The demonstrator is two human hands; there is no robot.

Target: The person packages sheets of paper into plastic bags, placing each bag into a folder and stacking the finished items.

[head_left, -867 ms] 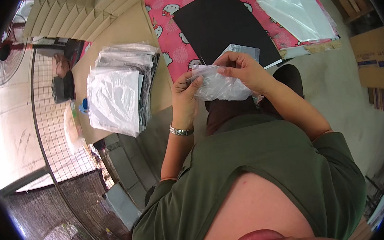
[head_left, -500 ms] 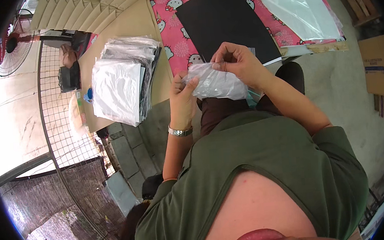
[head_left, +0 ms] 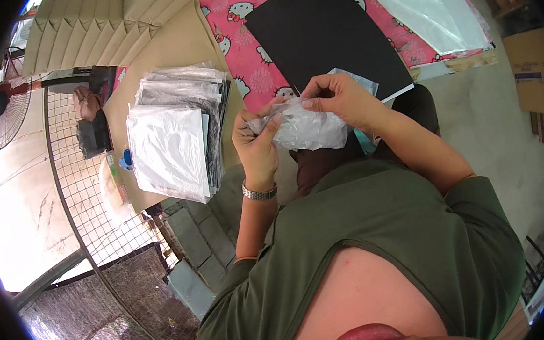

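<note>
Between my hands, just above my lap, a crumpled clear plastic bag point(head_left: 313, 128) is held up by its upper edge. My left hand point(head_left: 258, 136) pinches its left end between thumb and fingers, with a metal-band watch on that wrist. At the bag's top right, my right hand point(head_left: 337, 101) grips the plastic with thumb and forefinger. A large black sheet point(head_left: 325, 31) lies on the table just beyond both hands. Next to my right hand a small clear plastic piece point(head_left: 358, 81) rests at the black sheet's near edge.
Several plastic-wrapped packs point(head_left: 171, 149) are stacked on brown board point(head_left: 179, 40) at the left. Pleated tan paper point(head_left: 92, 31) stands behind them. Clear plastic sheets point(head_left: 429, 14) cover the pink patterned cloth point(head_left: 243, 51) at the far right. A fan point(head_left: 5, 105) stands far left, cardboard boxes point(head_left: 535, 69) right.
The bag is more bunched up and its upper edge more gathered between my fingers. My view has shifted slightly. Both hands keep their grip.
</note>
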